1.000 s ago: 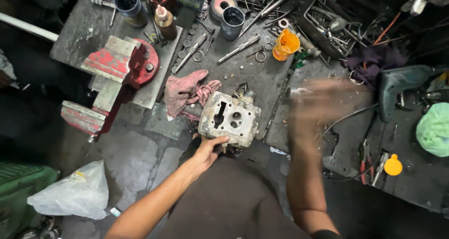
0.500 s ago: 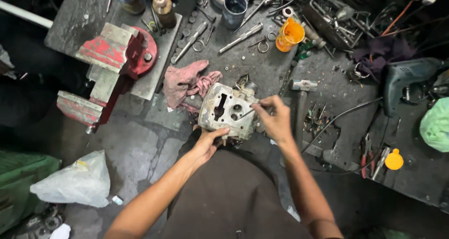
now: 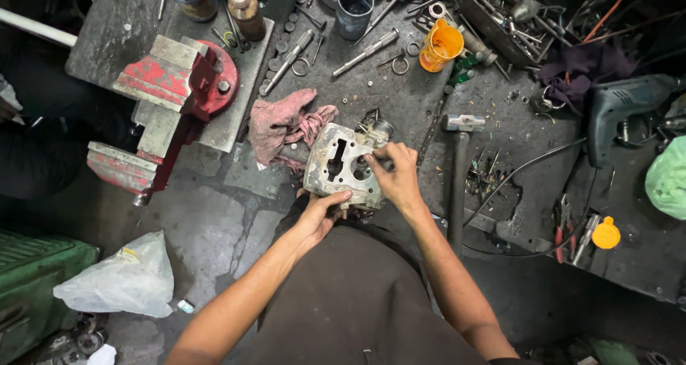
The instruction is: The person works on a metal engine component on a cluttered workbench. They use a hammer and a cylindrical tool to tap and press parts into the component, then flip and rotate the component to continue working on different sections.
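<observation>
Left hand [image 3: 320, 218] grip clamped under engine head [image 3: 341, 166], right hand [image 3: 397, 178] pinching its top edge

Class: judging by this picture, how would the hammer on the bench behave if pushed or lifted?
The hammer looks stiff and head-heavy, given its metal head. Lying flat, it would probably slide rather than roll. It seems sturdy, not fragile.

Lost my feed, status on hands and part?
Left hand grips engine casting from below. Right hand fingers on its top right. Pink rag touching casting's left; hammer lies right.
</observation>
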